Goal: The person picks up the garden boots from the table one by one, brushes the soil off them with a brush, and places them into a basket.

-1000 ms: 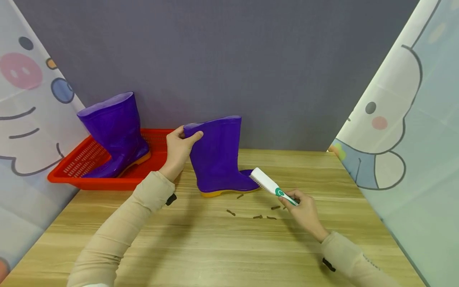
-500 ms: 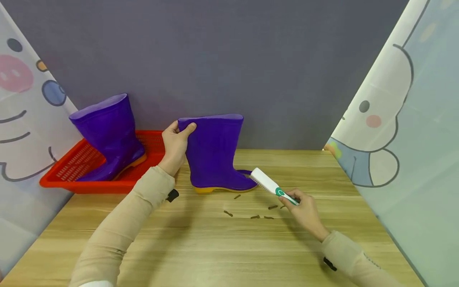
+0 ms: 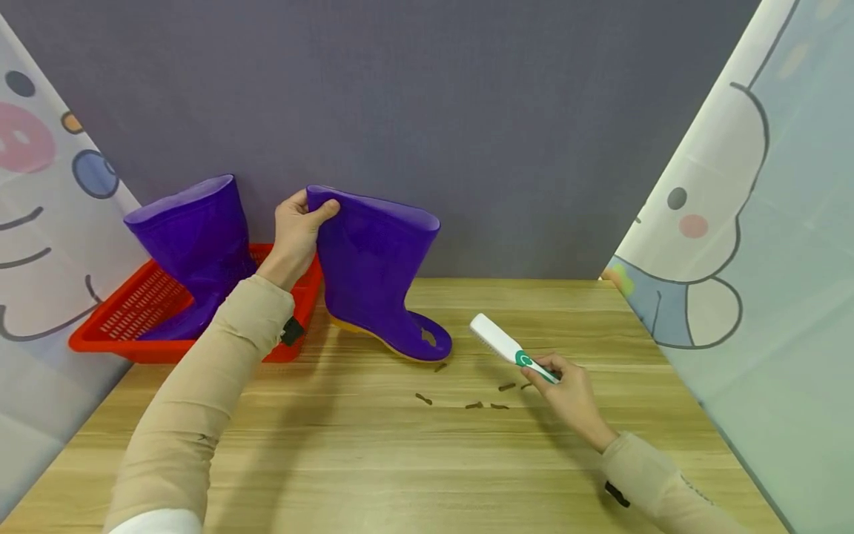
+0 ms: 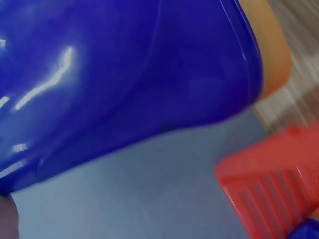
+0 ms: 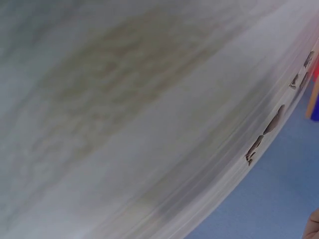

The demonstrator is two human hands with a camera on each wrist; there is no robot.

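Observation:
In the head view, a purple rain boot [image 3: 370,267] with a yellow sole is tilted toe-down, its heel raised. My left hand [image 3: 298,233] pinches the back of its top rim, thumb outside. A brown patch [image 3: 428,337] marks the toe. My right hand [image 3: 567,393] grips a white and green brush [image 3: 497,340] by the handle, bristles facing down and left, apart from the boot. The boot's purple shaft [image 4: 124,64] and yellow heel [image 4: 271,45] fill much of the left wrist view.
A red plastic basket [image 3: 100,343] stands at the left with a second purple boot [image 3: 193,245] in it. Several brown bits [image 3: 474,406] lie on the wooden table [image 3: 414,475] between the boot and the brush. A grey panel [image 3: 467,133] rises behind.
My left hand has moved left and up, taking the boot away from the brush; its heel has lifted and its toe dipped. My right hand has stayed almost still with the brush.

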